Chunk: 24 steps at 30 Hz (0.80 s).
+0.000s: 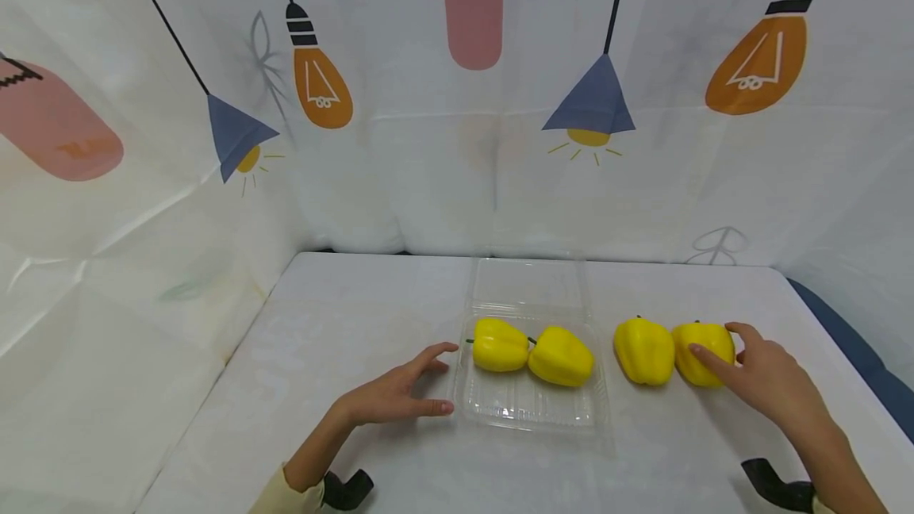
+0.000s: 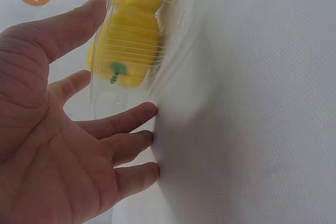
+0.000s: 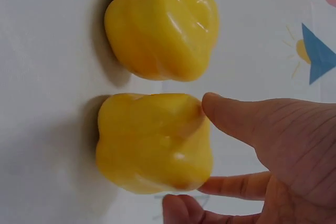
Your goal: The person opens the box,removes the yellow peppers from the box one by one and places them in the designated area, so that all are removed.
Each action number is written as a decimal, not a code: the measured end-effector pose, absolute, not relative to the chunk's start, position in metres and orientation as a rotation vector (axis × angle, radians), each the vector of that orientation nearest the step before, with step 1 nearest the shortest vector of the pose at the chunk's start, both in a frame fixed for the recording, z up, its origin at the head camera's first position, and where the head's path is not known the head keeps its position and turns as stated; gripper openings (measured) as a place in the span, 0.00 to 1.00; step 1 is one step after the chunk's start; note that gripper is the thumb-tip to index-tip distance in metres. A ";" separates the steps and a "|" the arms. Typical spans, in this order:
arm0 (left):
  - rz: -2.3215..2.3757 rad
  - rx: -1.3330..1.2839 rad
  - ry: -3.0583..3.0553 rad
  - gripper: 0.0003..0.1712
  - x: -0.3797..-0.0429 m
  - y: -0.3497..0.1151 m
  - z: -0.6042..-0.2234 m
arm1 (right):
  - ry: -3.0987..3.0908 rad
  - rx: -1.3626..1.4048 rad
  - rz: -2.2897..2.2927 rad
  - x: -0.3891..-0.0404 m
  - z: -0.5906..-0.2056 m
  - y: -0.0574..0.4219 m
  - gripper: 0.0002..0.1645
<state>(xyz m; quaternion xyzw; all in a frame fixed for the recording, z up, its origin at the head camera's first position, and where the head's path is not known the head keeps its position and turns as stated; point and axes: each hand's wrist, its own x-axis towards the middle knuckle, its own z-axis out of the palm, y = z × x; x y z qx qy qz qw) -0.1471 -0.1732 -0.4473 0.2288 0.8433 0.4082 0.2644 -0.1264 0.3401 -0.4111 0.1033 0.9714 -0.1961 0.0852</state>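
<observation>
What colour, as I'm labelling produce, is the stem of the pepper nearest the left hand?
The stem is green, showing best in the left wrist view.

We wear a pale cream left sleeve (image 1: 289,492), and a matching sliver shows of our right sleeve (image 1: 822,507). Beside them sit a black left wrist piece (image 1: 347,491) and right wrist piece (image 1: 778,487), each bent like an elbow. Our left hand (image 1: 396,397) and right hand (image 1: 769,370) are bare.

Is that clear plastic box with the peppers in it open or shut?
Open. The clear plastic box has its lid folded back behind it, leaving two yellow bell peppers uncovered inside.
</observation>
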 end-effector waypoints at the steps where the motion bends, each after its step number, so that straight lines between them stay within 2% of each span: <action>1: 1.104 0.616 2.277 0.45 -0.147 -0.173 -0.447 | 2.901 0.311 -0.580 -0.126 -0.410 0.340 0.61; 15: 1.087 0.615 2.286 0.45 -0.148 -0.172 -0.447 | 2.950 0.356 -0.594 -0.125 -0.401 0.338 0.56; 24: 1.097 0.610 2.278 0.45 -0.147 -0.173 -0.447 | 3.073 0.273 -0.638 -0.122 -0.395 0.319 0.50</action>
